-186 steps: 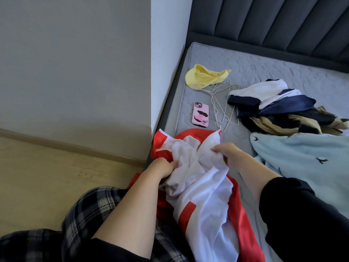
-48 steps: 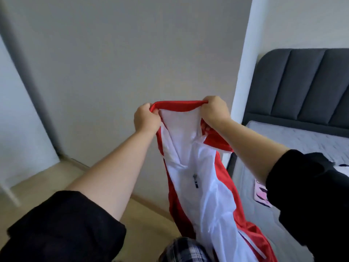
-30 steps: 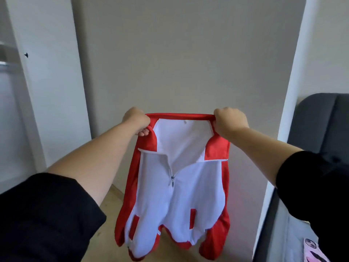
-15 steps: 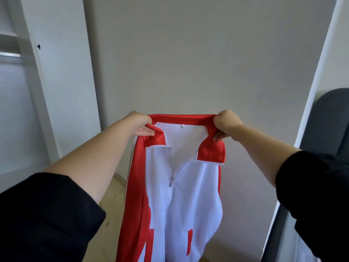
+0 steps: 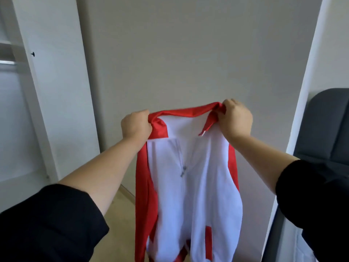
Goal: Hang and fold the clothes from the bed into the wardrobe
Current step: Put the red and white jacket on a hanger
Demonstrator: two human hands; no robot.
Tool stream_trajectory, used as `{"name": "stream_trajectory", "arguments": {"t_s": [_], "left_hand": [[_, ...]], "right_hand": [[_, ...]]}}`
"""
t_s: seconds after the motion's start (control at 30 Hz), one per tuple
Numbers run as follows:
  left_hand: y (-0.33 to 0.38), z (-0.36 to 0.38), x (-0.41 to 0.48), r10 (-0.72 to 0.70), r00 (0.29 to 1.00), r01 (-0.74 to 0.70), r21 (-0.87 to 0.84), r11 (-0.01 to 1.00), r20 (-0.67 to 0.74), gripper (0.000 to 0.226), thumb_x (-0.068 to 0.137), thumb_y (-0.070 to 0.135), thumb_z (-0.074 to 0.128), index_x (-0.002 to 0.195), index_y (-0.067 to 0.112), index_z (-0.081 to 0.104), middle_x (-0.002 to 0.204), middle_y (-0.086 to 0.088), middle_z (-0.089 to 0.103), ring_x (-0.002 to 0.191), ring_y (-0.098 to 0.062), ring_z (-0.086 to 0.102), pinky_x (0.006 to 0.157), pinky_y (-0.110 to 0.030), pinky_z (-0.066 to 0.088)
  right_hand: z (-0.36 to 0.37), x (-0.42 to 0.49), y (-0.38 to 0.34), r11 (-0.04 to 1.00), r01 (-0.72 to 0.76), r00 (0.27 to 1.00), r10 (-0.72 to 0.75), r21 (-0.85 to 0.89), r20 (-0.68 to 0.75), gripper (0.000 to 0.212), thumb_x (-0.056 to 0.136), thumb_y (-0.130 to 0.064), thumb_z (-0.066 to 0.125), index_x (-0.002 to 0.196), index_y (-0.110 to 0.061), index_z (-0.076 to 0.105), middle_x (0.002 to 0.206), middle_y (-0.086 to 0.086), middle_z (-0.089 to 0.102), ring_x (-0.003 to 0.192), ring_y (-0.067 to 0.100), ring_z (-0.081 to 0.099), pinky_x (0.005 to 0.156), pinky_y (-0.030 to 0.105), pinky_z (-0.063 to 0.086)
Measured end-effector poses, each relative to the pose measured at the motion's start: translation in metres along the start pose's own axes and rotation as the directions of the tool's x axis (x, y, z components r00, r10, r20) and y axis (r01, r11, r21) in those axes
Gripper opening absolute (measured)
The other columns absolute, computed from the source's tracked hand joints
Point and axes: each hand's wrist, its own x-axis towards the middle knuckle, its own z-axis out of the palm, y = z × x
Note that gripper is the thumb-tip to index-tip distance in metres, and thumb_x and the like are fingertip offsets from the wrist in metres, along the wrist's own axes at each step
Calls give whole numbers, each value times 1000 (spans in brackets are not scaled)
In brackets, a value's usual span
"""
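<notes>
Fingers of the left hand (image 5: pixel 136 125) are curled into a fist round the left end of the red collar (image 5: pixel 181 112); the fingertips are hidden behind the cloth. Fingers (image 5: pixel 227 105) of the right hand (image 5: pixel 236 118) are curled together and pinch the bunched right end of the collar, held slightly higher than the left end. Between the two hands the collar is stretched taut, and the jacket (image 5: pixel 198 186), white in front with red side panels, hangs free from it in mid-air, front toward the camera. Its zip pull (image 5: pixel 183 171) sits partway down the chest, the neck open above it. Both forearms are bare; black sleeves (image 5: pixel 47 224) cover the upper arms. Behind the jacket stands a plain grey wall (image 5: pixel 188 53); below and left of the jacket lies pale wooden floor (image 5: pixel 120 205). Left of the jacket is the white wardrobe (image 5: pixel 52 91), open, with a hanging rail (image 5: pixel 7 62) inside. Right of the jacket, a dark padded headboard (image 5: pixel 328 125).
</notes>
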Motion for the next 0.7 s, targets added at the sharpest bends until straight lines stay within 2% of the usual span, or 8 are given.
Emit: {"name": "stream_trajectory", "arguments": {"t_s": [0.03, 0.07, 0.13, 0.2, 0.3, 0.4, 0.57, 0.7], "left_hand": [[1, 2, 2, 15, 996, -19, -46, 999, -93, 18, 76, 3, 53, 86, 10, 66, 88, -15, 65, 88, -37, 58, 62, -32, 36], [1, 4, 4, 33, 993, -39, -50, 998, -114, 21, 76, 2, 54, 88, 11, 68, 93, -14, 62, 95, -36, 54, 66, -34, 36], [1, 13, 1, 49, 997, -49, 6, 999, -55, 32, 75, 1, 55, 100, 14, 71, 108, -10, 57, 109, -32, 45, 84, -37, 34], [5, 23, -2, 41, 999, -40, 20, 999, -24, 33, 74, 0, 53, 100, 12, 68, 110, -9, 59, 110, -31, 47, 92, -39, 31], [14, 32, -8, -62, 997, 56, -137, 989, -43, 19, 77, -1, 47, 92, 4, 58, 90, -20, 65, 93, -39, 58, 89, -40, 36], [24, 27, -6, -131, 988, 102, -289, 952, -84, 8, 85, 7, 49, 90, 3, 53, 90, -26, 63, 85, -44, 58, 66, -37, 34], [47, -5, 8, -37, 983, -6, -234, 972, -178, 13, 91, 14, 49, 95, 2, 54, 91, -27, 63, 85, -45, 60, 62, -36, 32], [66, -34, 15, 27, 970, -75, -188, 979, -243, 15, 94, 14, 47, 97, 2, 54, 90, -26, 64, 83, -45, 60, 61, -37, 31]], "right_hand": [[1, 1, 5, 996, -8, 999, 13, 91, -52, 13, 81, -15, 61, 76, -6, 54, 86, 15, 57, 83, 34, 53, 59, 35, 35], [4, 2, 10, 986, -68, 998, 65, 152, 23, 15, 84, -17, 61, 79, -4, 54, 91, 17, 57, 87, 35, 53, 63, 37, 38], [14, -3, 23, 968, -244, 907, 207, 57, 367, 20, 90, -24, 59, 87, -5, 52, 100, 21, 60, 94, 38, 58, 68, 35, 38], [20, -9, 33, 957, -287, 847, 273, -38, 457, 19, 94, -26, 54, 92, -7, 49, 103, 22, 62, 97, 40, 59, 69, 34, 38], [15, -8, 31, 944, -330, 877, 302, 11, 374, 20, 95, -28, 50, 92, -9, 44, 104, 22, 62, 97, 41, 58, 68, 35, 36], [2, 2, 24, 892, -442, 856, 390, 90, 339, 27, 97, -30, 48, 103, -3, 48, 110, 22, 60, 103, 40, 57, 70, 34, 34], [-34, 12, 13, 873, -482, 867, 462, 74, 188, 7, 97, -17, 39, 99, -10, 37, 109, 20, 61, 102, 39, 57, 70, 36, 34], [-75, 20, 13, 914, -406, 910, 403, 18, 97, 6, 96, -15, 35, 93, -12, 31, 92, 15, 58, 81, 33, 51, 66, 37, 32]]}}
